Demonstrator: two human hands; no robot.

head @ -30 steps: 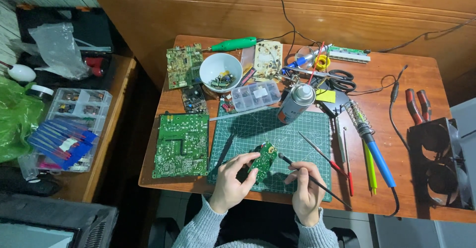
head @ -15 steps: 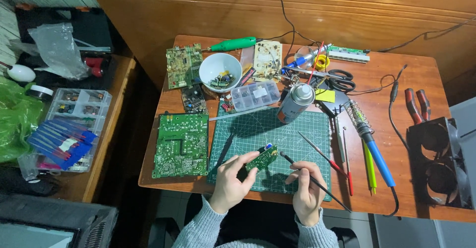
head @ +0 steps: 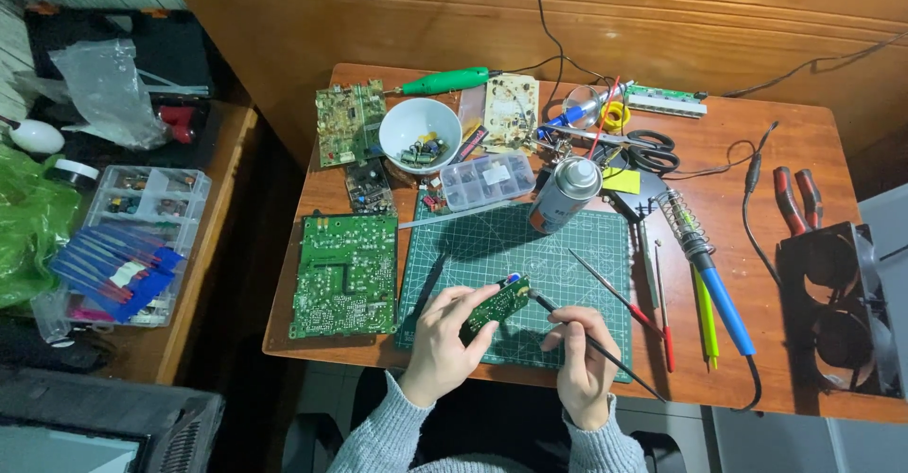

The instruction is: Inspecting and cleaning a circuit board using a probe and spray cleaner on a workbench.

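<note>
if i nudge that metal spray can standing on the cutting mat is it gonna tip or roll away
The spray can stands upright, tall on a narrow base, so a push near its top would probably tip it. Once on its side, its round body would likely roll across the flat green cutting mat. Its smooth metal wall may be a little slippery to grip.

A clear plastic bag (head: 112, 90) lies far left, green bag (head: 33, 222) below.

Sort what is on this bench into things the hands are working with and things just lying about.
In use: small green circuit board in left hand; thin black brush in right hand; cutting mat.
Lying about: large green board, white bowl, spray can, soldering iron, scissors.
</note>
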